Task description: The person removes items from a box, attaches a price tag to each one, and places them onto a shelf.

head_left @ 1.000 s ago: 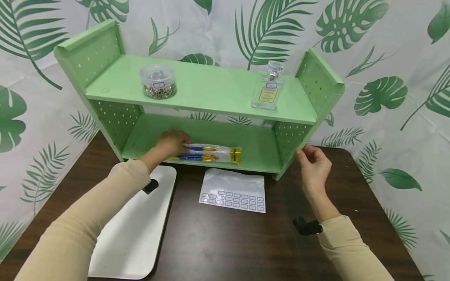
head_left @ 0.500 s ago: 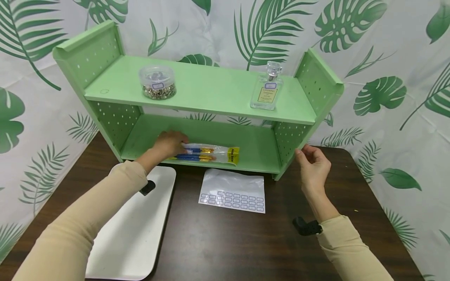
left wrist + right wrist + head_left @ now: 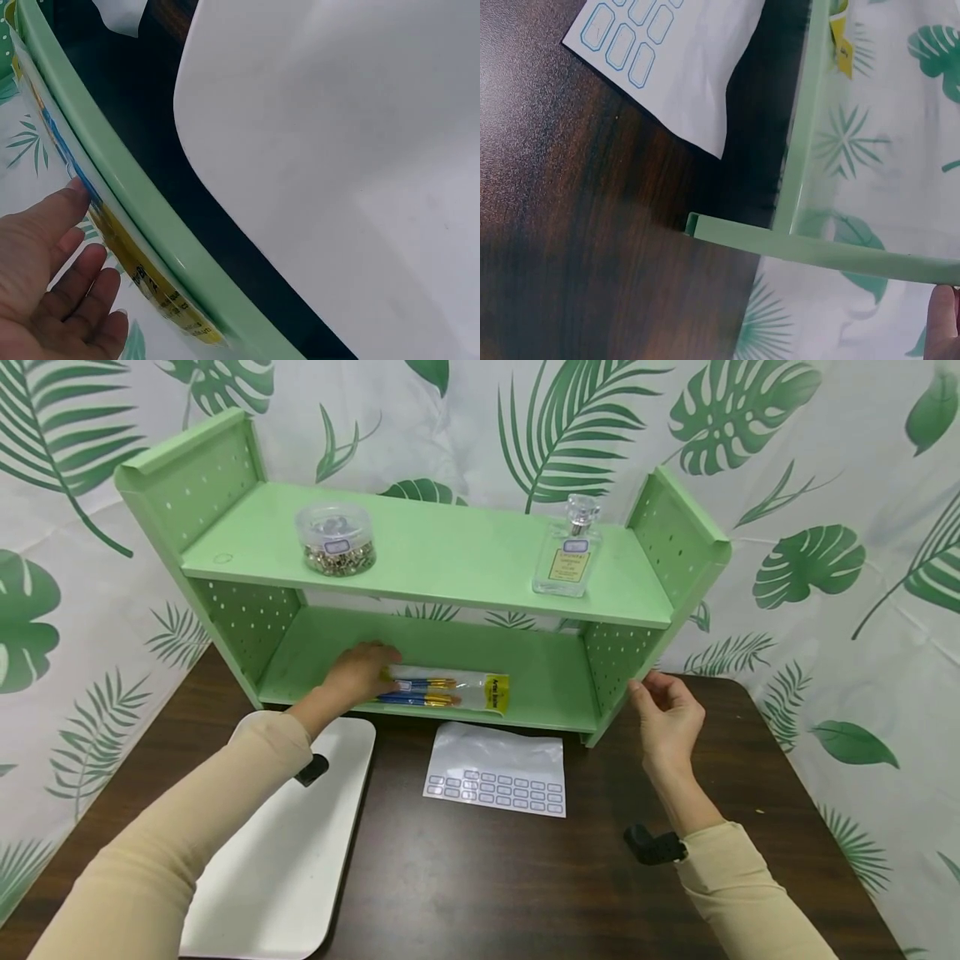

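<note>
A clear pack of blue-handled paintbrushes (image 3: 480,683) with a yellow label lies on the lower board of a green two-tier shelf (image 3: 442,545), near its front edge. My left hand (image 3: 354,675) holds the pack by its left part. In the left wrist view, the thumb (image 3: 66,204) touches the pack while the other fingers are bent beside it. My right hand (image 3: 667,714) grips the front edge of the shelf's right side panel. Only a thumb (image 3: 943,326) and a sliver of finger show at that edge in the right wrist view.
A clear tub of small metal pieces (image 3: 337,547) and a glass perfume bottle (image 3: 567,560) stand on the upper board. A label sheet (image 3: 495,768) lies before the shelf on the dark table (image 3: 480,877). A white tray (image 3: 285,860) lies at left.
The paintbrush pack has slid slightly left along the lower board with my left hand. My right hand stays at the shelf's side panel.
</note>
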`<move>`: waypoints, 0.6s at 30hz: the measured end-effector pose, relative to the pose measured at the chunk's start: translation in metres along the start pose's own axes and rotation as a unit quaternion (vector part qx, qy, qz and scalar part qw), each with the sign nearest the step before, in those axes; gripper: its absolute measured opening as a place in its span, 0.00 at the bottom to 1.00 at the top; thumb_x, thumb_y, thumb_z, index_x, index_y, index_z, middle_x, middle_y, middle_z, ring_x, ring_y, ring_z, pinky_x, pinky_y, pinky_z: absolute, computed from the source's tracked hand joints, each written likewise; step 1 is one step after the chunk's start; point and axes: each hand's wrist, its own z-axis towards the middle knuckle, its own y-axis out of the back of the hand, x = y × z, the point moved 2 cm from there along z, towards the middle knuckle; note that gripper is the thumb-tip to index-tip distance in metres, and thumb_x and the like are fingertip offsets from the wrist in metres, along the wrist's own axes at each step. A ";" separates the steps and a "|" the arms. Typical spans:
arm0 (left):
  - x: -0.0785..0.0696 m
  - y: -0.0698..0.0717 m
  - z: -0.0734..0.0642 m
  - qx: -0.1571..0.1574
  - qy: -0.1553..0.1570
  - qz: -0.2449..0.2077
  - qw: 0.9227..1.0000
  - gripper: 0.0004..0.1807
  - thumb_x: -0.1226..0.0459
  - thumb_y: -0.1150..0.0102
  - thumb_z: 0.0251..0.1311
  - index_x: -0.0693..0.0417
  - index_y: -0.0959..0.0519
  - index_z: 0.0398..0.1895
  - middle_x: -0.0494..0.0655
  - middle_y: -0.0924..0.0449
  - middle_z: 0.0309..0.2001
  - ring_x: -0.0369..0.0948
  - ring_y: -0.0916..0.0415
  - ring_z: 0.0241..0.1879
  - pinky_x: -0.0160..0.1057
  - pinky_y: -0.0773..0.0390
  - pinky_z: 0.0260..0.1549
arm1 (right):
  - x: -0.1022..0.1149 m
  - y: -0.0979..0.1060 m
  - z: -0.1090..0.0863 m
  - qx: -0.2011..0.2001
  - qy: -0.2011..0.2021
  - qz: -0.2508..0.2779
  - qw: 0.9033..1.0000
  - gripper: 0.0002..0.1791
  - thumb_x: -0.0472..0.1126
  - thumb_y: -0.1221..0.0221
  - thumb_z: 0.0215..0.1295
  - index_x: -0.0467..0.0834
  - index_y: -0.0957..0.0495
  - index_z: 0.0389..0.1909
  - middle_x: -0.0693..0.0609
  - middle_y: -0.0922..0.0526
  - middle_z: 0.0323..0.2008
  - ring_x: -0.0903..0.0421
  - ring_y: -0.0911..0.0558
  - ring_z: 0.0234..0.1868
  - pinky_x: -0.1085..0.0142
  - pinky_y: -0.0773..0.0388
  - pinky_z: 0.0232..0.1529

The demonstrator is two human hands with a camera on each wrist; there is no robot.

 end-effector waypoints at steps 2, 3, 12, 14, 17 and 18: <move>0.001 0.000 -0.001 -0.001 0.003 -0.007 1.000 0.26 0.61 0.34 0.54 0.63 0.26 0.56 0.60 0.25 0.54 0.56 0.30 0.54 0.54 0.28 0.51 | 0.000 -0.001 0.000 0.002 -0.002 -0.003 1.000 0.04 0.29 0.38 0.57 0.40 0.22 0.30 0.63 0.22 0.25 0.65 0.24 0.29 0.81 0.27 0.28; 0.002 -0.001 -0.001 -0.004 0.004 -0.008 1.000 0.26 0.61 0.35 0.54 0.63 0.26 0.55 0.60 0.25 0.53 0.56 0.29 0.53 0.54 0.28 0.51 | 0.000 -0.001 0.001 0.004 -0.004 0.000 1.000 0.04 0.29 0.38 0.57 0.40 0.22 0.30 0.63 0.22 0.25 0.65 0.24 0.29 0.81 0.26 0.28; 0.002 -0.001 -0.012 -0.032 0.001 -0.035 0.999 0.22 0.61 0.38 0.58 0.63 0.25 0.53 0.61 0.24 0.52 0.56 0.27 0.51 0.53 0.26 0.48 | -0.009 0.011 -0.003 0.055 -0.044 0.016 0.997 0.07 0.31 0.40 0.60 0.33 0.22 0.38 0.60 0.21 0.27 0.65 0.22 0.30 0.79 0.23 0.31; 0.002 0.002 -0.017 -0.035 -0.010 -0.044 0.998 0.22 0.61 0.39 0.59 0.63 0.25 0.54 0.61 0.25 0.54 0.56 0.27 0.52 0.54 0.26 0.49 | -0.013 0.018 -0.006 0.067 -0.057 0.032 0.996 0.10 0.31 0.41 0.61 0.30 0.23 0.42 0.58 0.19 0.29 0.65 0.20 0.31 0.77 0.22 0.33; 0.002 0.009 -0.026 -0.049 -0.042 -0.065 0.996 0.22 0.61 0.40 0.60 0.64 0.25 0.56 0.62 0.25 0.55 0.57 0.28 0.54 0.55 0.27 0.51 | -0.015 0.031 -0.012 0.077 -0.070 0.049 0.993 0.10 0.30 0.42 0.61 0.30 0.23 0.43 0.56 0.17 0.31 0.64 0.18 0.34 0.75 0.20 0.36; 0.003 0.012 -0.029 -0.053 -0.057 -0.074 0.994 0.23 0.61 0.41 0.60 0.64 0.26 0.56 0.62 0.26 0.56 0.57 0.28 0.55 0.55 0.27 0.52 | -0.015 0.036 -0.013 0.078 -0.071 0.049 0.993 0.10 0.30 0.42 0.61 0.31 0.23 0.43 0.55 0.16 0.32 0.63 0.17 0.36 0.75 0.20 0.37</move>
